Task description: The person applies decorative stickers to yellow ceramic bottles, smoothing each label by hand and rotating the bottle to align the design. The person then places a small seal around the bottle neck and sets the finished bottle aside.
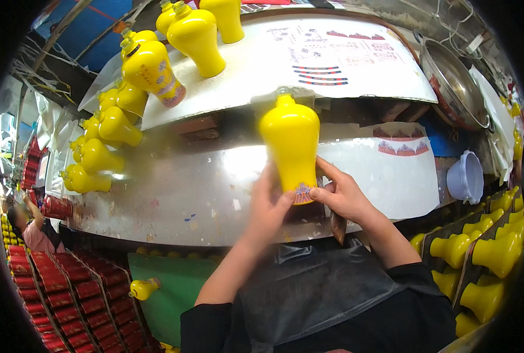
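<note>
A glossy yellow vase-shaped bottle (290, 144) stands upright on the shiny metal worktable (179, 188) in front of me. A patterned red and blue band wraps its base. My left hand (269, 206) cups the bottle's lower left side. My right hand (340, 191) presses thumb and fingers on the band at the lower right. A dark flat tool (338, 226) pokes out below my right hand.
Several yellow bottles (112, 126) stand along the table's left, more on the raised white board (262, 65) with decal sheets (338, 56). A metal bowl (453, 85) and pale plastic cup (467, 176) sit right. Crated yellow bottles (491, 253) right, red boxes (68, 300) left, another person (29, 226) far left.
</note>
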`<control>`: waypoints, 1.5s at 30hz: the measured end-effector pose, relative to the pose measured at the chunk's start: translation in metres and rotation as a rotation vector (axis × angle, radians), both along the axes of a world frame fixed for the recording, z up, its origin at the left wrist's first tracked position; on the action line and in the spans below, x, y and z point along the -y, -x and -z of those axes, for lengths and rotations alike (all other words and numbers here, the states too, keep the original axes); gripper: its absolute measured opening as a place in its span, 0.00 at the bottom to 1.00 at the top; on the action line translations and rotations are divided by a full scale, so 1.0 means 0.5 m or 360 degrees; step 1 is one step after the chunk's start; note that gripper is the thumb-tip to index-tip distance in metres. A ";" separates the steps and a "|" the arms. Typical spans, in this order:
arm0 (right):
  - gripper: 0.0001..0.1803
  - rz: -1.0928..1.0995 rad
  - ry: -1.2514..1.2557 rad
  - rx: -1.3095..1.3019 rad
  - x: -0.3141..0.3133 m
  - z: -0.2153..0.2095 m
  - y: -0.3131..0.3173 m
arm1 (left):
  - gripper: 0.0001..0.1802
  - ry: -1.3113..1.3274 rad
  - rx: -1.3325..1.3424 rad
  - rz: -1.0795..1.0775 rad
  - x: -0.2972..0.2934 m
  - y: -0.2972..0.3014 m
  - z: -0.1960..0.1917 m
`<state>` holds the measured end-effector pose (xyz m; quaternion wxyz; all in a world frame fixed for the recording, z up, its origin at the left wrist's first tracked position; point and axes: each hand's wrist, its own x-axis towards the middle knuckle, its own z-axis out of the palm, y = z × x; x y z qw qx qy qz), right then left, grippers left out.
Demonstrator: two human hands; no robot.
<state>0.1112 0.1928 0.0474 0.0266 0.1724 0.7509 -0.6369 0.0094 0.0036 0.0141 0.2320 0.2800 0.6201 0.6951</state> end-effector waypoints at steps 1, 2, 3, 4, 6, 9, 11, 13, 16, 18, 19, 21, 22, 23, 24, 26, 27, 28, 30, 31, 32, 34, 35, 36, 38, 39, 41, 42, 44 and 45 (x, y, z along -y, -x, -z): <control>0.45 -0.0022 -0.0029 -0.0021 0.000 -0.001 0.000 | 0.42 0.0032 -0.0011 0.0035 0.002 0.002 0.000; 0.45 -0.0010 -0.0023 -0.0012 0.000 -0.002 0.000 | 0.44 0.0065 -0.0020 0.0071 0.003 0.003 0.000; 0.45 -0.0009 -0.0018 -0.0035 0.001 -0.002 0.000 | 0.43 0.0047 -0.0009 0.0070 0.003 0.003 0.000; 0.45 -0.0017 -0.0023 -0.0052 0.001 -0.001 0.001 | 0.43 0.0028 0.0002 0.0069 0.003 0.002 0.000; 0.46 0.0011 0.0014 -0.0080 0.002 0.003 0.001 | 0.42 -0.0007 0.0010 0.0033 0.001 -0.001 0.000; 0.45 0.0036 -0.0011 -0.0138 0.004 0.011 0.001 | 0.41 -0.0019 -0.0028 -0.0055 -0.003 -0.004 0.005; 0.45 0.0044 -0.0063 -0.0143 0.004 0.016 0.002 | 0.42 0.0033 -0.0065 -0.0092 -0.001 -0.003 0.015; 0.44 0.0071 -0.0118 -0.0009 0.002 0.016 0.002 | 0.42 0.0012 -0.0052 -0.0089 0.001 0.000 0.031; 0.41 0.0052 -0.0008 -0.0064 -0.003 0.011 0.001 | 0.40 0.0188 -0.0130 -0.0028 0.015 0.005 0.055; 0.41 0.0043 0.0059 -0.0001 -0.005 0.005 0.000 | 0.39 0.0163 -0.0094 -0.0020 0.019 0.007 0.065; 0.41 0.0041 0.0042 -0.0008 -0.007 0.003 0.001 | 0.39 0.0143 -0.0104 -0.0018 0.020 0.008 0.066; 0.41 0.0040 0.0019 -0.0035 -0.004 -0.001 -0.001 | 0.39 0.0120 -0.0120 -0.0019 0.019 0.007 0.064; 0.40 0.0042 0.0016 -0.0047 -0.002 -0.002 -0.001 | 0.40 0.0120 -0.0117 -0.0020 0.018 0.006 0.062; 0.40 0.0044 0.0013 -0.0058 0.001 -0.002 -0.001 | 0.40 0.0119 -0.0114 -0.0021 0.017 0.005 0.058; 0.40 0.0044 -0.0002 -0.0071 0.003 -0.002 -0.001 | 0.40 0.0122 -0.0102 -0.0019 0.016 0.004 0.055; 0.41 0.0041 -0.0032 -0.0096 0.006 -0.001 0.001 | 0.41 0.0127 -0.0076 -0.0018 0.015 0.002 0.049; 0.42 0.0041 -0.0054 -0.0084 0.007 -0.001 0.003 | 0.41 0.0117 -0.0059 -0.0021 0.014 0.002 0.047; 0.42 0.0040 -0.0076 -0.0072 0.008 -0.002 0.005 | 0.41 0.0106 -0.0043 -0.0025 0.013 0.001 0.045; 0.43 0.0052 -0.0102 -0.0078 0.007 -0.002 0.007 | 0.41 0.0092 0.0007 -0.0047 0.011 -0.001 0.042; 0.43 0.0064 -0.0106 -0.0097 0.006 -0.002 0.008 | 0.41 0.0090 0.0041 -0.0064 0.010 -0.002 0.041; 0.44 0.0053 -0.0111 -0.0094 0.006 -0.001 0.007 | 0.41 0.0087 0.0074 -0.0081 0.010 -0.003 0.039; 0.44 0.0072 -0.0092 -0.0108 0.007 0.003 0.004 | 0.42 0.0077 0.0086 -0.0078 0.008 -0.004 0.034; 0.44 0.0071 -0.0083 -0.0104 0.007 0.006 0.001 | 0.42 0.0073 0.0092 -0.0076 0.007 -0.005 0.032; 0.43 0.0070 -0.0079 -0.0093 0.007 0.010 -0.001 | 0.42 0.0055 0.0109 -0.0072 0.006 -0.005 0.029; 0.40 0.0055 -0.0054 -0.0209 0.005 0.018 -0.004 | 0.42 0.0018 0.0142 -0.0065 0.004 -0.006 0.026; 0.37 0.0126 -0.0030 -0.0098 0.001 0.021 -0.004 | 0.41 0.0010 0.0155 -0.0067 0.004 -0.007 0.024; 0.30 0.0187 0.0037 -0.0098 -0.013 0.022 0.000 | 0.41 -0.0008 0.0178 -0.0069 0.003 -0.007 0.023; 0.27 0.0397 0.0137 -0.0134 -0.020 0.018 0.001 | 0.41 0.0002 0.0169 -0.0072 0.003 -0.007 0.023; 0.25 0.0718 0.0325 -0.0021 -0.043 0.004 0.004 | 0.41 0.0022 0.0152 -0.0077 0.003 -0.008 0.025; 0.23 0.0826 0.0513 -0.0069 -0.050 -0.004 0.008 | 0.41 0.0026 0.0135 -0.0081 0.003 -0.008 0.026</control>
